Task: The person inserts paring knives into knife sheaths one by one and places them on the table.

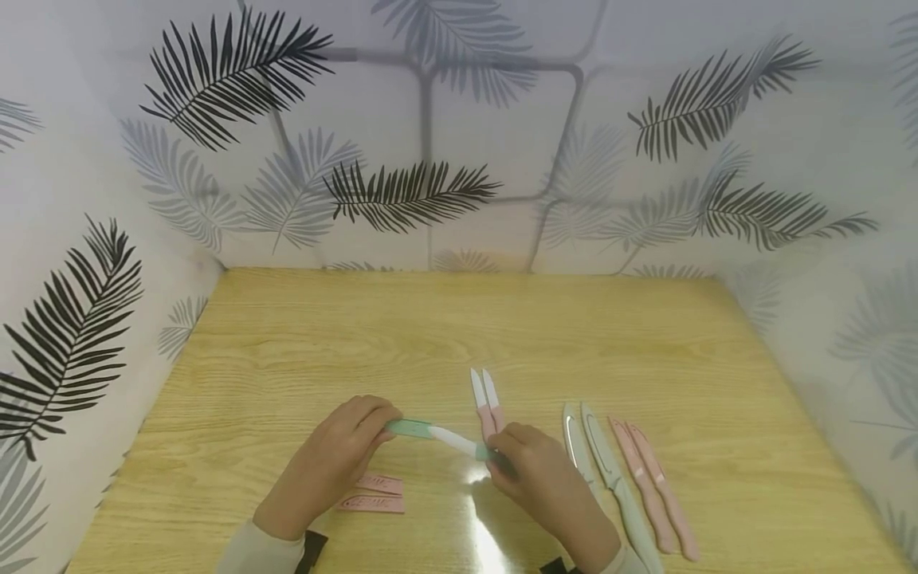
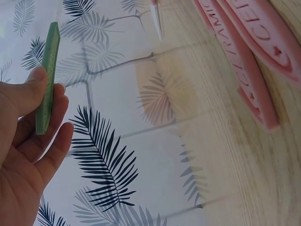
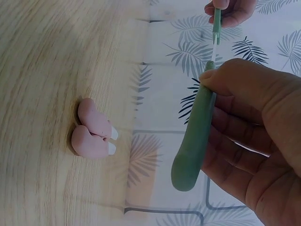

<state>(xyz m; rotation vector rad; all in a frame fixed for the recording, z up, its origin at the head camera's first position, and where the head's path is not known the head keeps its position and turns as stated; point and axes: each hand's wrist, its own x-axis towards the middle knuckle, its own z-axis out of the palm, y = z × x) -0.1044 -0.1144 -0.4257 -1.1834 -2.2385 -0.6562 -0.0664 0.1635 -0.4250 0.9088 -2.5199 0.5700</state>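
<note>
My left hand pinches a green blade sheath between thumb and fingers, above the table. My right hand grips the green handle of a knife, its white blade pointing left toward the sheath. Blade and sheath are in line, and the blade's tip is at the sheath's mouth. Below my left hand lie two pink sheaths with raised lettering. Two pink-handled knives with bare white blades lie side by side just beyond my right hand, their handle ends partly hidden by it in the head view.
Right of my right hand, two pale green knives lie on the wooden table, one partly covered by my hand. Beside them are two pink knives with pink-covered blades. Leaf-patterned sheeting rises behind the table and at both sides.
</note>
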